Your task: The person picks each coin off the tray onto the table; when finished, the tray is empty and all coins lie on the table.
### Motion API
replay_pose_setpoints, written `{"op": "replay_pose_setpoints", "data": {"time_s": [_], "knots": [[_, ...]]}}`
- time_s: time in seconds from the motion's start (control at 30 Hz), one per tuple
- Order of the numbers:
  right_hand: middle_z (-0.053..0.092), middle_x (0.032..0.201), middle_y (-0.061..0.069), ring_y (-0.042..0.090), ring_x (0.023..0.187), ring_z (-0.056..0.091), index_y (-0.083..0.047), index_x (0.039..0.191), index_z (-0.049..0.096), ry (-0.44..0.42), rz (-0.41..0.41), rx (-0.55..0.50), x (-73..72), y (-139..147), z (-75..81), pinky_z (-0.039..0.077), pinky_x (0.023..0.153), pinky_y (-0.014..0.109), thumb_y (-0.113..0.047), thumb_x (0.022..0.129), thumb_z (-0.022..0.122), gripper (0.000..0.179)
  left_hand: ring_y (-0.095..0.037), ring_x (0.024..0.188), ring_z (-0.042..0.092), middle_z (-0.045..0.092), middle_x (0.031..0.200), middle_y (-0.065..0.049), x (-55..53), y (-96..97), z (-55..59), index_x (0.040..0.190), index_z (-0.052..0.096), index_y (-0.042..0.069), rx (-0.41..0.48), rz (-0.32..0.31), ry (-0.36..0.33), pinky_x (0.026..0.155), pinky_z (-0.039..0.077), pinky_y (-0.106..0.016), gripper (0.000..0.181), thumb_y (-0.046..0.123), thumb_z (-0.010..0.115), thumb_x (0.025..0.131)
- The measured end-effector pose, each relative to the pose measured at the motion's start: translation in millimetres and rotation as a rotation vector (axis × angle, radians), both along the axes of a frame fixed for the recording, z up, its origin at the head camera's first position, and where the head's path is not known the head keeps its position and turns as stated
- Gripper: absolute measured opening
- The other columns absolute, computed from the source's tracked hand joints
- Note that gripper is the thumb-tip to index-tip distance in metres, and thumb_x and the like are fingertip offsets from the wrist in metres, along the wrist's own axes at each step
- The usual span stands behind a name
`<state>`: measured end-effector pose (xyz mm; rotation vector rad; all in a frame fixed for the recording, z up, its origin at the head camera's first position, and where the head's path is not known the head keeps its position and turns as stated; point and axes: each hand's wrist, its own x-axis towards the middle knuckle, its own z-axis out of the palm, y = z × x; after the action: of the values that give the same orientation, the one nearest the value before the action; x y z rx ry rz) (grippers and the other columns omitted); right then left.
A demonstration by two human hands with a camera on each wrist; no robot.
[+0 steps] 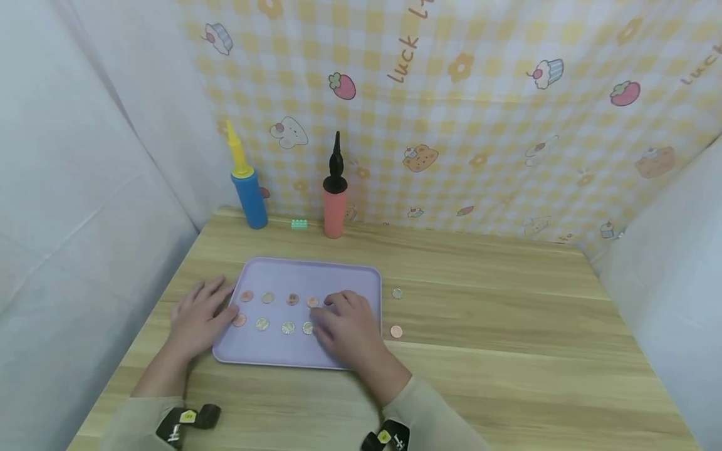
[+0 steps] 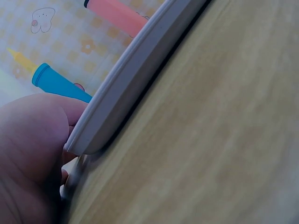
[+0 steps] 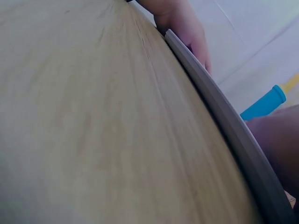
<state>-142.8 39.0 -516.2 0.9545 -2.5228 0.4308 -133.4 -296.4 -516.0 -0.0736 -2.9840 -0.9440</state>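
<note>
A shallow lilac tray [image 1: 304, 351] lies on the table, with copper and silver coins laid flat in two rows. My left hand [image 1: 198, 316] rests at its left edge, fingers spread on the table outside, thumb over the rim beside a copper coin [image 1: 239, 320]. In the left wrist view the left hand [image 2: 35, 144] is against the tray's corner. Over the tray's right half, my right hand [image 1: 348, 329] has bent fingers; thumb and index finger pinch a silver coin [image 1: 307, 327] at the lower row's right end. Just above lies another copper coin [image 1: 313, 302].
Right of the tray, a silver coin [image 1: 397, 293] and a copper coin [image 1: 397, 332] lie on the wooden table [image 1: 496, 351]. Behind stand a blue hand pump [image 1: 250, 199] with yellow nozzle, a green toy brick [image 1: 299, 223] and a pink hand pump [image 1: 334, 214] with black nozzle.
</note>
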Motion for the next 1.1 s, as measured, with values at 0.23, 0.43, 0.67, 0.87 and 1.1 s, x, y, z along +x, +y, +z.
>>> {"op": "replay_pose_setpoints", "data": {"time_s": [0.23,0.43,0.67,0.87,1.1], "knots": [[0.068,0.13,0.001,0.024,0.122,0.056,-0.031,0.126,0.081,-0.164,0.001,0.029,1.7,-0.8,-5.6,0.048,0.099,0.043,-0.042,0.102,0.071,0.028,-0.061,0.153,0.012,0.03,0.169,-0.028,-1.2,0.7,-0.3,0.157,0.051,0.005,-0.004,-0.002,0.01,0.111,0.007,-0.083,0.058,0.037,0.055,0.109],[0.066,0.137,0.003,0.025,0.126,0.055,-0.032,0.136,0.076,-0.187,0.052,0.051,3.2,-2.4,-3.5,0.046,0.105,0.046,-0.043,0.102,0.069,0.036,-0.061,0.153,0.013,0.03,0.169,-0.028,-0.3,0.1,-0.5,0.157,0.05,0.004,-0.01,0.004,0.014,0.11,0.008,-0.083,0.059,0.037,0.055,0.109],[0.064,0.142,0.001,0.024,0.13,0.053,-0.036,0.132,0.077,-0.222,0.062,0.058,3.5,-3.8,-4.6,0.043,0.11,0.045,-0.046,0.102,0.069,0.033,-0.061,0.153,0.013,0.031,0.169,-0.028,-1.1,0.0,0.2,0.157,0.051,0.004,-0.013,0.007,0.023,0.111,0.008,-0.083,0.058,0.037,0.054,0.109],[0.066,0.138,-0.003,0.022,0.129,0.053,-0.033,0.114,0.085,-0.333,0.01,-0.08,2.4,-5.8,-7.0,0.041,0.111,0.045,-0.041,0.095,0.08,0.021,-0.06,0.154,0.012,0.031,0.169,-0.028,-1.7,-0.4,-1.0,0.157,0.05,0.004,-0.018,0.011,0.015,0.11,0.008,-0.084,0.058,0.038,0.054,0.109],[0.068,0.136,-0.004,0.022,0.131,0.054,-0.028,0.102,0.085,-0.422,-0.01,-0.169,2.3,-5.4,-4.0,0.04,0.112,0.046,-0.035,0.089,0.088,0.014,-0.061,0.153,0.013,0.032,0.169,-0.027,-2.1,0.9,-0.7,0.156,0.052,0.004,-0.02,0.013,0.02,0.11,0.008,-0.083,0.057,0.037,0.055,0.109]]}}
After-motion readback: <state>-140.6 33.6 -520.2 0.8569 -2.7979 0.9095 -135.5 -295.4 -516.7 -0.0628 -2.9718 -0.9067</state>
